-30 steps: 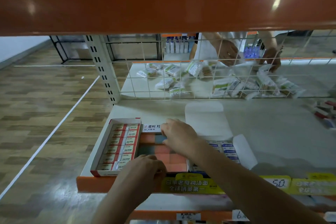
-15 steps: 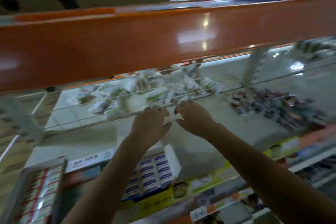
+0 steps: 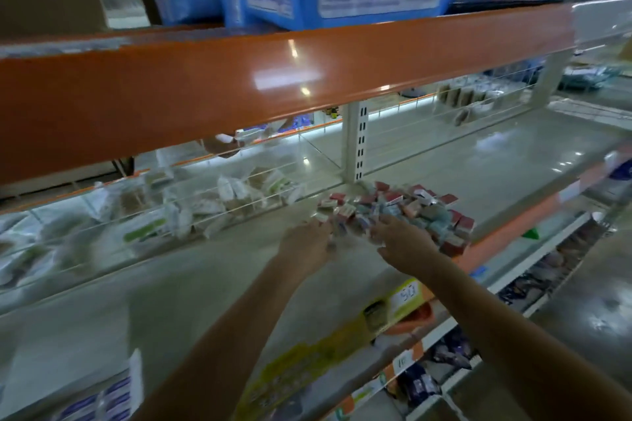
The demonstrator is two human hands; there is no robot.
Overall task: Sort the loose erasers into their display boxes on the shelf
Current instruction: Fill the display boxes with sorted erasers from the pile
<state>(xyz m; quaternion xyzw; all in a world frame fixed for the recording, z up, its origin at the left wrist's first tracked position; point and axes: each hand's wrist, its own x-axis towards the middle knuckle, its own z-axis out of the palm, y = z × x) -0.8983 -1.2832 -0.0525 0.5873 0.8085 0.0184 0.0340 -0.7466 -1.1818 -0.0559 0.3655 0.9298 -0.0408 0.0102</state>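
Observation:
A heap of loose erasers [image 3: 407, 210] in red, blue and pink wrappers lies on the grey shelf [image 3: 212, 287], near the white upright post. My left hand [image 3: 304, 244] reaches the heap's near-left edge with its fingertips among the outer erasers; blur hides whether it holds one. My right hand [image 3: 405, 243] rests on the front of the heap with its fingers spread over the erasers. A display box of blue-labelled erasers [image 3: 102, 400] shows at the bottom left corner.
An orange beam [image 3: 273, 79] of the shelf above crosses the view just over my hands. A wire grid [image 3: 143, 215] backs the shelf, with white packets [image 3: 236, 195] behind it. Another person's hand [image 3: 219, 143] works on the far side. Price labels [image 3: 407, 296] line the front edge.
My view and both hands have swung right, away from the display boxes, to the heap of loose erasers. The hands now touch the heap; half a second ago they were in mid-air.

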